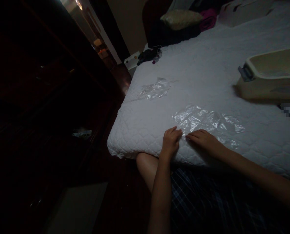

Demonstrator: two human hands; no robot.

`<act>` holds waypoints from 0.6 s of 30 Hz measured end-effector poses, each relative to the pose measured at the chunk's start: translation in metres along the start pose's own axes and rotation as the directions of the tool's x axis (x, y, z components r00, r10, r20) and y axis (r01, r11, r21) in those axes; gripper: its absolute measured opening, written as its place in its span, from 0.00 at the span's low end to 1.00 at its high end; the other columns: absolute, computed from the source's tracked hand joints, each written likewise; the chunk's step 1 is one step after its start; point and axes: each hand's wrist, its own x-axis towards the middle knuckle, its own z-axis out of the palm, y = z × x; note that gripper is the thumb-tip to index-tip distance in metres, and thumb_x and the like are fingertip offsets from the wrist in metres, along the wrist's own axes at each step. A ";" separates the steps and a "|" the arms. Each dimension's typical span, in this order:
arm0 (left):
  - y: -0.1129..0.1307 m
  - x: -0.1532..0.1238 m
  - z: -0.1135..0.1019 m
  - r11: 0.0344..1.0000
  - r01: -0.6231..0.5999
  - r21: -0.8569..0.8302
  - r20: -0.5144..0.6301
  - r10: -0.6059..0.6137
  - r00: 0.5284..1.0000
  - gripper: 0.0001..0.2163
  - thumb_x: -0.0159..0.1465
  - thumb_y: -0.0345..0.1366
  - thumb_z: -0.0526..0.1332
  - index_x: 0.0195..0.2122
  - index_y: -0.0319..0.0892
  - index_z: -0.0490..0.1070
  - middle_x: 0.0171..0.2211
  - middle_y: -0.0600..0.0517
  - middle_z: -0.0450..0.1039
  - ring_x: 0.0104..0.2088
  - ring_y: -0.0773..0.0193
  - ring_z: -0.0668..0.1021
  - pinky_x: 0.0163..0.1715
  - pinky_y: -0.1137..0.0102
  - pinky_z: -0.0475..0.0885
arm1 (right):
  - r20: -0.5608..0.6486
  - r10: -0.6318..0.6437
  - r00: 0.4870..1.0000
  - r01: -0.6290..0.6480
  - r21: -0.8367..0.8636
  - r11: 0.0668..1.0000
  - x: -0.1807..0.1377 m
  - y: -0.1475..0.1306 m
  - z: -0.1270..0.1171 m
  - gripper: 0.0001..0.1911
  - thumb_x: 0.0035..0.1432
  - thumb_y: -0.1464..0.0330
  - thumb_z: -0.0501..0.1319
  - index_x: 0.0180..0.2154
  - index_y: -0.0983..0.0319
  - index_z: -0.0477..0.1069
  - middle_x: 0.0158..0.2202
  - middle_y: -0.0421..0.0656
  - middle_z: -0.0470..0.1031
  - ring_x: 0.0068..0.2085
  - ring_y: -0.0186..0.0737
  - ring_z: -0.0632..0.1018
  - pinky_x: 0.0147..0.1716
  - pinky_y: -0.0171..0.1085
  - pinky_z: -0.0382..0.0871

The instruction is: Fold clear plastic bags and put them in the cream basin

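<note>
A crinkled sheet of clear plastic, apparently a plastic bag [197,118], lies flat on the white quilted bed [198,71]. My left hand [170,140] is at its near left corner, fingers curled and pressed together on the edge. Just to the right, my right hand [205,140] comes in over the near edge, its fingers together and the fingertips pinching the plastic close to the left hand. Dim light hides exactly how much plastic is between the fingers. A second clear plastic bag [154,89] rests farther back on the left.
A cream plastic bin [264,89] with a grey handle clip stands on the bed at right. Toward the back are a pillow [181,19], a rolled magenta cloth [208,19] and a white box [244,13]. Dark items [148,55] lie at the far left corner.
</note>
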 end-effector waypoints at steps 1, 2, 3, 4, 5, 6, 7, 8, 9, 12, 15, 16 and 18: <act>0.000 0.000 0.001 1.000 0.002 -0.003 -0.003 -0.002 1.000 0.16 0.59 0.21 0.57 0.46 0.42 0.71 0.47 0.51 0.77 0.55 0.59 0.72 0.54 0.57 0.69 | -0.001 0.014 1.000 -0.014 0.021 1.000 0.000 0.000 0.001 0.13 0.60 0.74 0.52 0.43 0.62 0.73 0.39 0.49 0.77 0.39 0.44 0.76 0.41 0.43 0.67; -0.001 0.000 0.001 1.000 0.006 -0.008 -0.007 -0.006 1.000 0.16 0.59 0.20 0.57 0.46 0.42 0.71 0.47 0.51 0.77 0.55 0.59 0.72 0.53 0.58 0.70 | 0.000 0.030 1.000 -0.030 0.045 0.999 0.001 0.000 0.001 0.13 0.61 0.72 0.52 0.42 0.62 0.73 0.38 0.49 0.78 0.39 0.44 0.76 0.41 0.43 0.67; -0.001 0.000 0.001 1.000 0.013 -0.014 -0.011 -0.013 1.000 0.17 0.58 0.20 0.57 0.46 0.42 0.71 0.47 0.50 0.77 0.55 0.59 0.72 0.54 0.58 0.70 | 0.002 0.046 0.999 -0.047 0.070 0.996 0.001 0.000 0.002 0.13 0.61 0.71 0.52 0.42 0.63 0.73 0.38 0.49 0.78 0.39 0.44 0.76 0.41 0.43 0.68; -0.001 0.001 0.001 1.000 0.022 -0.020 -0.011 -0.023 1.000 0.17 0.58 0.19 0.57 0.46 0.42 0.71 0.47 0.50 0.77 0.55 0.60 0.72 0.54 0.58 0.70 | 0.004 0.063 0.998 -0.063 0.094 0.994 0.001 0.000 0.002 0.12 0.62 0.70 0.52 0.41 0.63 0.73 0.37 0.49 0.78 0.39 0.44 0.76 0.41 0.43 0.68; -0.001 0.001 0.001 0.999 0.035 -0.025 -0.011 -0.036 0.999 0.18 0.58 0.19 0.57 0.46 0.42 0.71 0.47 0.51 0.77 0.55 0.60 0.72 0.54 0.58 0.70 | 0.004 0.081 0.997 -0.081 0.114 0.990 0.002 0.000 0.002 0.12 0.62 0.70 0.52 0.41 0.62 0.74 0.37 0.49 0.78 0.38 0.44 0.76 0.41 0.43 0.68; -0.001 0.001 0.001 0.998 0.048 -0.028 -0.009 -0.049 0.999 0.18 0.58 0.19 0.57 0.46 0.43 0.72 0.46 0.51 0.77 0.55 0.60 0.73 0.54 0.58 0.70 | 0.003 0.100 0.995 -0.100 0.133 0.986 0.002 0.000 0.002 0.12 0.62 0.70 0.52 0.40 0.62 0.74 0.37 0.49 0.78 0.38 0.43 0.76 0.41 0.43 0.68; -0.001 0.002 0.001 0.998 0.060 -0.032 -0.007 -0.060 0.998 0.18 0.58 0.19 0.57 0.46 0.43 0.72 0.46 0.51 0.77 0.54 0.60 0.73 0.54 0.58 0.70 | 0.001 0.120 0.993 -0.119 0.152 0.981 0.002 -0.001 0.001 0.13 0.62 0.69 0.52 0.40 0.62 0.74 0.37 0.49 0.78 0.38 0.43 0.77 0.41 0.43 0.68; -0.001 0.002 0.001 0.997 0.069 -0.035 -0.007 -0.069 0.998 0.17 0.58 0.19 0.57 0.46 0.43 0.72 0.46 0.51 0.77 0.54 0.60 0.73 0.54 0.58 0.70 | 0.000 0.140 0.990 -0.138 0.173 0.975 0.002 -0.001 0.001 0.13 0.61 0.69 0.52 0.40 0.62 0.74 0.37 0.49 0.78 0.39 0.43 0.77 0.41 0.43 0.68; 0.000 0.002 0.001 0.996 0.078 -0.039 -0.009 -0.078 0.997 0.17 0.58 0.19 0.58 0.46 0.43 0.72 0.46 0.51 0.77 0.54 0.60 0.73 0.54 0.58 0.70 | 0.000 0.161 0.987 -0.158 0.196 0.968 0.003 -0.001 0.001 0.13 0.61 0.69 0.52 0.40 0.62 0.74 0.38 0.49 0.78 0.39 0.43 0.77 0.41 0.43 0.69; 0.000 0.003 0.001 0.994 0.096 -0.056 -0.029 -0.098 0.995 0.14 0.60 0.22 0.60 0.45 0.43 0.72 0.45 0.50 0.77 0.53 0.60 0.74 0.54 0.58 0.70 | 0.013 0.209 0.978 -0.205 0.267 0.942 0.004 -0.001 -0.001 0.13 0.61 0.69 0.52 0.41 0.62 0.74 0.37 0.48 0.78 0.39 0.43 0.77 0.41 0.43 0.69; 0.002 0.005 0.001 0.990 0.123 -0.066 -0.048 -0.126 0.991 0.10 0.61 0.26 0.61 0.43 0.42 0.73 0.43 0.50 0.78 0.51 0.60 0.75 0.52 0.58 0.71 | 0.030 0.249 0.968 -0.246 0.309 0.919 0.007 -0.001 -0.003 0.13 0.61 0.68 0.53 0.41 0.61 0.75 0.37 0.47 0.79 0.38 0.43 0.78 0.41 0.44 0.70; 0.002 0.005 0.001 0.989 0.133 -0.067 -0.049 -0.137 0.989 0.10 0.61 0.27 0.62 0.43 0.43 0.73 0.43 0.50 0.78 0.51 0.59 0.75 0.52 0.58 0.71 | 0.034 0.262 0.965 -0.258 0.322 0.911 0.007 -0.002 -0.004 0.13 0.61 0.68 0.52 0.41 0.61 0.75 0.37 0.47 0.79 0.38 0.43 0.78 0.41 0.44 0.71; 0.003 0.006 0.002 0.986 0.155 -0.066 -0.049 -0.158 0.986 0.08 0.62 0.28 0.62 0.42 0.43 0.74 0.42 0.50 0.78 0.51 0.59 0.76 0.51 0.58 0.71 | 0.039 0.286 0.958 -0.281 0.352 0.893 0.008 -0.001 -0.003 0.14 0.62 0.67 0.52 0.41 0.61 0.74 0.38 0.47 0.79 0.39 0.43 0.78 0.41 0.44 0.71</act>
